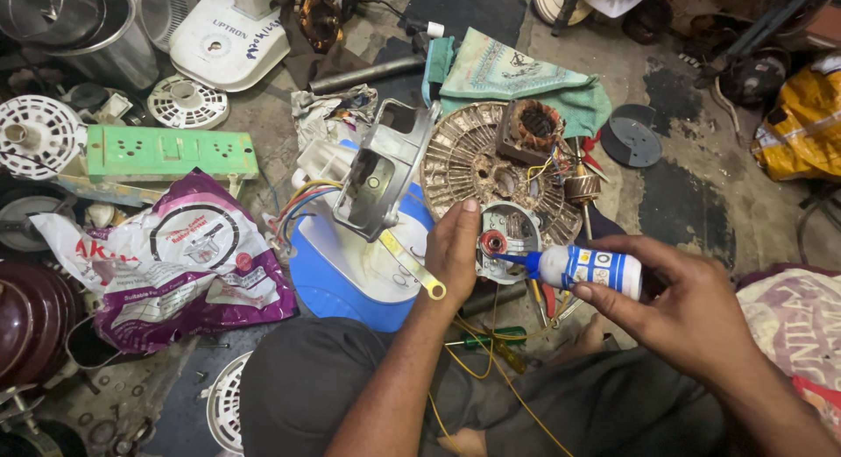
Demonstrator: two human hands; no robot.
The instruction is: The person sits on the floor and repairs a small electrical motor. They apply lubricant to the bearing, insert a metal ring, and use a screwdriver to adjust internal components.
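left hand (454, 251): I have it wrapped round the left edge of the small grey motor end plate (508, 238), holding it steady at the scene's centre, just near of the ribbed round housing (469, 163)
right hand (679, 304): fingers closed round the white and blue squeeze bottle (589, 268), lying almost level
nozzle: its blue tip (517, 258) sits right beside the red bearing seat (493, 241); contact I cannot tell
doing it well: I judge a light squeeze is best, with the tip kept on the seat and the plate held flat so nothing runs off
watch: loose yellow wires (477, 352) and the screwdriver (491, 340) on the floor just below, near my lap
clutter: a green socket board (171, 152) lies far left
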